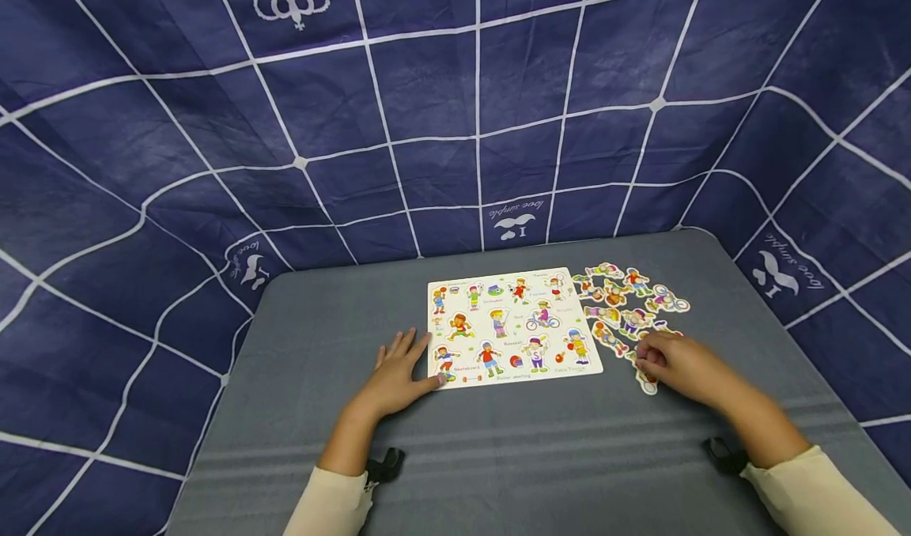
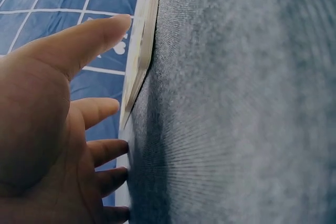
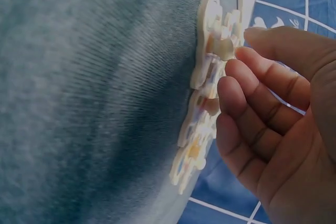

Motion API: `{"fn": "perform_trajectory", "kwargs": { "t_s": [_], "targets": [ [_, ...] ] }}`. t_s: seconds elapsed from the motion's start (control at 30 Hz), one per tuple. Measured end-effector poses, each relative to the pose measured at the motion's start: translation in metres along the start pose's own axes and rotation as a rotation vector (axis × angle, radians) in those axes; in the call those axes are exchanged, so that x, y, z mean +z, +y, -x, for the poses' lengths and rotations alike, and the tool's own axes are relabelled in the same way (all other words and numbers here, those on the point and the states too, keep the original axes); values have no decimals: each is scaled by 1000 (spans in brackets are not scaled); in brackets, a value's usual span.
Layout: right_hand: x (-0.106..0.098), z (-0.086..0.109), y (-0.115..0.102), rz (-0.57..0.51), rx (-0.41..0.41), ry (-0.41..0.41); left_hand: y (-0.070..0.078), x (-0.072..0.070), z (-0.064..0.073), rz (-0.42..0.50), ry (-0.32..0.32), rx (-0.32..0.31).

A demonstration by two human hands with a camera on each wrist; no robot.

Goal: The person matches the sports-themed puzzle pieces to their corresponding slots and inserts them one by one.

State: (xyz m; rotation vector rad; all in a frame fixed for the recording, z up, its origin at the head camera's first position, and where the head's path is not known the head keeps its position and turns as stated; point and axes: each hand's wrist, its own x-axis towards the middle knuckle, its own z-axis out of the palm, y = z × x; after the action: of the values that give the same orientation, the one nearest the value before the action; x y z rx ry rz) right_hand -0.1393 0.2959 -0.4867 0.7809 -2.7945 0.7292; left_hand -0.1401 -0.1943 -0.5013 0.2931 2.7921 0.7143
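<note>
A cream puzzle board [image 1: 473, 287] printed with children playing sports lies flat on the table. My left hand [image 1: 395, 378] is spread at its left edge, with the thumb over the lower left corner. In the left wrist view the left hand [image 2: 47, 124] has its fingers stretched out beside the edge of the board [image 2: 140, 51]. My right hand [image 1: 679, 368] is over the near end of a group of loose puzzle pieces [image 1: 629, 322]. Seen from the right wrist, the bent fingers and thumb are close to a knobbed puzzle piece [image 3: 203, 51]; no grip on it shows.
A grey cloth covers the table [image 1: 527, 457]. Dark blue curtains [image 1: 427, 85] with white grid lines surround it at the back and sides. The loose pieces lie close together, right of the board, some touching or overlapping. A black strap [image 1: 384, 465] is on the left wrist.
</note>
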Motion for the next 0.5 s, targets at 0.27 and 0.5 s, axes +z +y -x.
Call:
{"fn": "perform_trajectory", "kwargs": {
  "t_s": [0.27, 0.5],
  "targets": [
    [3, 4, 1, -9, 72, -23, 0, 1, -1, -2, -17, 0],
    [8, 3, 0, -2, 116, -39, -3, 3, 1, -3, -40, -21]
  ]
}}
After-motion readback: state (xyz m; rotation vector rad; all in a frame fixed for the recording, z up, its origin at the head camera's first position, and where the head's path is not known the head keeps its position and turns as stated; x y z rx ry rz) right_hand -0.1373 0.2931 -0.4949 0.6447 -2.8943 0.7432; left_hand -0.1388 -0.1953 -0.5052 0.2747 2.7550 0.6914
